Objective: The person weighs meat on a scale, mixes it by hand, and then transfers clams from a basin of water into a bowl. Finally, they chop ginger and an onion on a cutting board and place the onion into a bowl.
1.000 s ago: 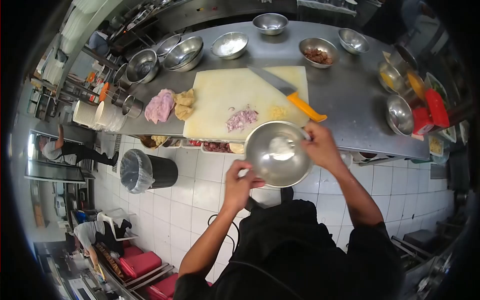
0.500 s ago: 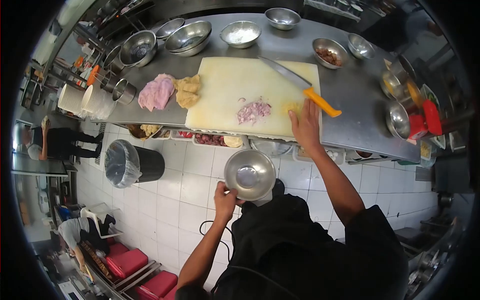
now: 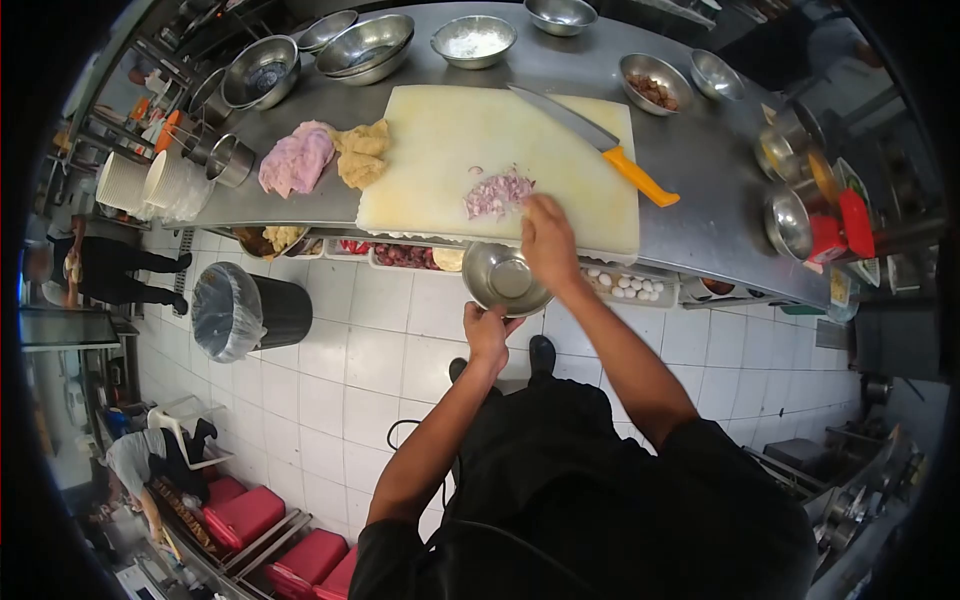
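Observation:
My left hand (image 3: pixel 487 335) grips the rim of a metal bowl (image 3: pixel 500 275), which is held just under the front edge of the cutting board (image 3: pixel 430 140). Nothing shows inside the bowl. At the right side of a small heap of chopped purple onion (image 3: pixel 497 194), my right hand (image 3: pixel 547 240) is over the board's front edge, its fingers closed together; what they hold, if anything, is hidden. A knife with a yellow handle (image 3: pixel 640 178) lies across the board's right side, its blade pointing to the back left.
Pink cloth (image 3: pixel 297 160) and yellow cloth (image 3: pixel 362 155) lie left of the board. Metal bowls, one with white powder (image 3: pixel 474 43), line the counter's back. A lined bin (image 3: pixel 285 312) stands on the floor. Two people are at the left. Eggs (image 3: pixel 630 287) sit below the counter.
My left hand has raised the bowl to the board's front edge. My right hand has moved left to the onion, and the yellowish bits near it no longer show on the board.

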Tool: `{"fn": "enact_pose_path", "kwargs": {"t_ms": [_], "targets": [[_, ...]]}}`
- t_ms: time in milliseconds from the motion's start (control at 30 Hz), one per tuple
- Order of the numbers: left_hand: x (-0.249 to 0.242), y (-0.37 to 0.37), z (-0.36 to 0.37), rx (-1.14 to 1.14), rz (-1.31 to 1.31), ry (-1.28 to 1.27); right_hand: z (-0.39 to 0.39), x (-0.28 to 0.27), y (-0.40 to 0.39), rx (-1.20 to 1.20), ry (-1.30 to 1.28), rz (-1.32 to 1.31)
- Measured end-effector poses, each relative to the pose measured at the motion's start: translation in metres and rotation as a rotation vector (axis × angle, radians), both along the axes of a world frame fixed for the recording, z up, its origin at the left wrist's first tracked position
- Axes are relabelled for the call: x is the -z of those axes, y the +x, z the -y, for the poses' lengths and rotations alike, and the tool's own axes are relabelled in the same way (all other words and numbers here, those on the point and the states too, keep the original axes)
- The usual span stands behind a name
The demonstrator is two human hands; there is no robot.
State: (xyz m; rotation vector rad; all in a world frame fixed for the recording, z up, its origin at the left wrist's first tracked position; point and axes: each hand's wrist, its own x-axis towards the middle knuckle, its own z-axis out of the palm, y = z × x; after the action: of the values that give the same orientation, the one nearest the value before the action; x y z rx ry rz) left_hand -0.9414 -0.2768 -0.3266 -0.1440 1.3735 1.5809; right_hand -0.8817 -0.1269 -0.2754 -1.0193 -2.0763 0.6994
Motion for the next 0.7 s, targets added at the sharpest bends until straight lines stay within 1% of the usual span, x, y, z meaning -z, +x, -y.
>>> {"fn": "enact_pose_path", "kwargs": {"t_ms": [100, 200, 233, 300, 367, 467, 567, 667, 700], "targets": [[-0.011, 0.003, 0.0, -0.004, -0.005, 0.003, 0.046, -0.001, 0.002, -0.041, 0.079, -0.063], [-0.021, 0.002, 0.006, -0.009, 0.027, -0.003, 0.053, -0.007, 0.007, -0.154, -0.095, -0.076], [-0.02, 0.002, 0.008, -0.018, 0.028, -0.003, 0.043, -0.008, 0.006, -0.134, -0.068, -0.057], [-0.018, 0.001, 0.007, -0.035, 0.027, -0.004, -0.005, -0.009, -0.007, -0.093, -0.013, -0.024], [-0.017, 0.001, 0.007, -0.057, 0.025, 0.004, -0.054, 0.009, -0.025, 0.029, 0.186, -0.076], [-0.015, -0.001, 0.0, -0.074, 0.013, 0.012, -0.072, 0.01, -0.052, 0.14, 0.157, 0.069], [-0.016, 0.001, 0.003, -0.082, 0.015, -0.02, -0.055, 0.0, -0.065, 0.064, 0.214, 0.137], [-0.017, 0.0, 0.002, -0.081, 0.011, -0.027, -0.047, 0.008, -0.06, -0.126, 0.1, 0.1], [-0.018, -0.002, 0.001, -0.078, 0.007, -0.023, -0.041, 0.012, -0.055, -0.141, 0.099, 0.092]]}}
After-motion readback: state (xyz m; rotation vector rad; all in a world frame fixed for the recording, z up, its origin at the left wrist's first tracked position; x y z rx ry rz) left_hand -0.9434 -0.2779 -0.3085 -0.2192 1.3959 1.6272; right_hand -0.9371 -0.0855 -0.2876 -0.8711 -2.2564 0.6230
